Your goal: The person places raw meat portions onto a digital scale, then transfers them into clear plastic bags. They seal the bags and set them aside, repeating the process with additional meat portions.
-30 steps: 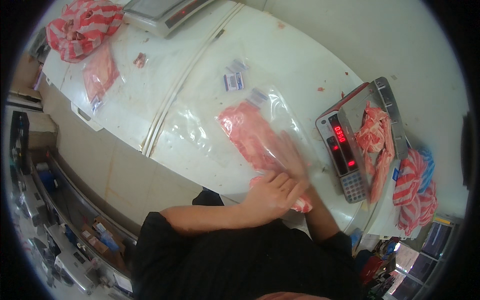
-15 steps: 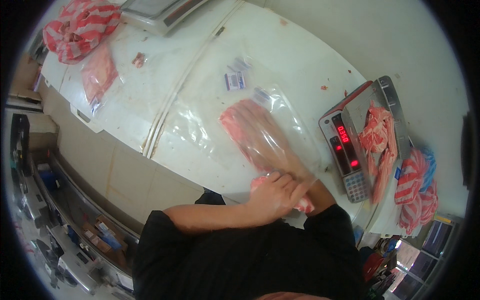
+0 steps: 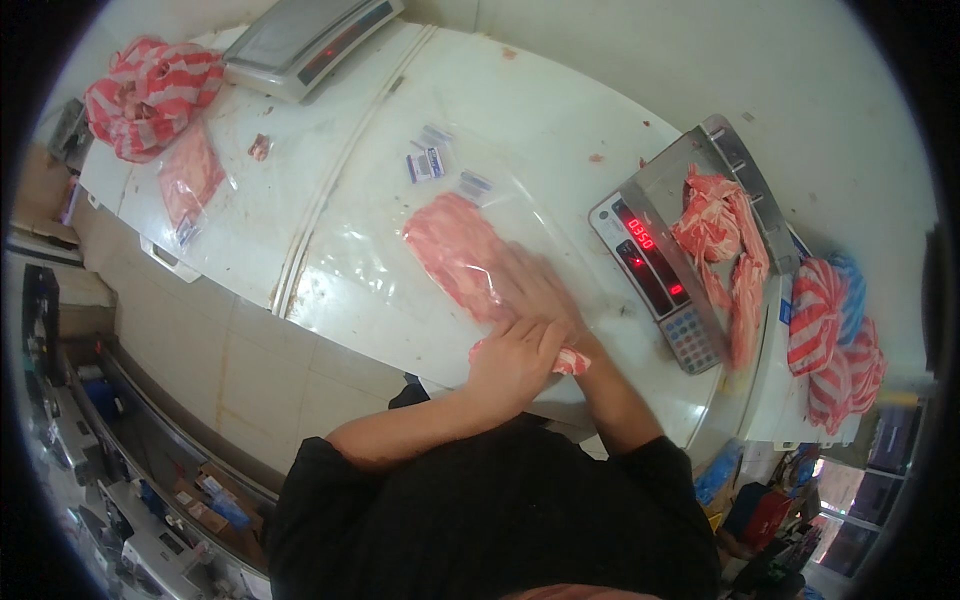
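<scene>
Head view, left to right. At far left a red-and-white striped bag [image 3: 150, 95] sits on the corner of the white counter [image 3: 560, 120]. Just right of it and nearer the front edge lies a small clear pouch of meat [image 3: 188, 180]. A grey scale [image 3: 305, 40] stands at the back edge, beyond the striped bag.

At mid-counter a large clear bag [image 3: 400, 270] lies flat, with small printed labels [image 3: 428, 163] near its far end. Inside it is a flat slab of sliced pink meat [image 3: 455, 250], running diagonally toward the person.

Left hand [image 3: 515, 355]: lies over the near end of the bag, fingers curled, its grip closed on the bag's mouth and the meat end showing beneath it. The forearm comes in from lower left.

Right hand [image 3: 530, 285]: pressed flat on the bag, over the near part of the meat, fingers spread and extended; its grip is open and holds nothing. The two hands touch, the left lying across the right.

To the right stands a second scale [image 3: 660, 275] with a lit red display and a keypad; loose strips of meat [image 3: 720, 225] are piled on its pan and hang over the near side. At far right more striped bags [image 3: 835, 340] rest at the counter's end.
</scene>
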`<state>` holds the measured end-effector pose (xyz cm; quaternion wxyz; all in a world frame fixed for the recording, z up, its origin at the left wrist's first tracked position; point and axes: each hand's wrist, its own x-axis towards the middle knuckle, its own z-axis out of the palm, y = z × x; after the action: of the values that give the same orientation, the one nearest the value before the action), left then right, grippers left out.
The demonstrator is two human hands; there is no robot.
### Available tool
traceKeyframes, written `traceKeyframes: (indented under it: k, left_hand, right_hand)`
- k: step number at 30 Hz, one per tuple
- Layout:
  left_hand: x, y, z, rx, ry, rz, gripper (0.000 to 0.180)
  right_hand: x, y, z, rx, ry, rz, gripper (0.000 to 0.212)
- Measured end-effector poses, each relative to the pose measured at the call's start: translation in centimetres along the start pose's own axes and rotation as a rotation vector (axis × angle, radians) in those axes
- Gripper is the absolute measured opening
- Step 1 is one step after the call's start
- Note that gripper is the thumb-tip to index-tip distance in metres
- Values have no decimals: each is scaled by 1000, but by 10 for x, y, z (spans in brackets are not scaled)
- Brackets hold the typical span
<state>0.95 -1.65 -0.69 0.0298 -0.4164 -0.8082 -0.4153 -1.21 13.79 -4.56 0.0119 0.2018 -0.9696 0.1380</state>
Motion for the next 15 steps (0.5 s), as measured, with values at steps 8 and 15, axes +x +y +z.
traceKeyframes:
  k: [8, 15]
  left_hand:
    - [-1, 10, 3, 67, 33, -71, 36]
    - [-3, 16, 5, 26, 54, -105, 36]
  right_hand:
    - [1, 15, 23, 849, 20, 18, 67]
    - [3, 32, 34, 505, -15, -200, 66]
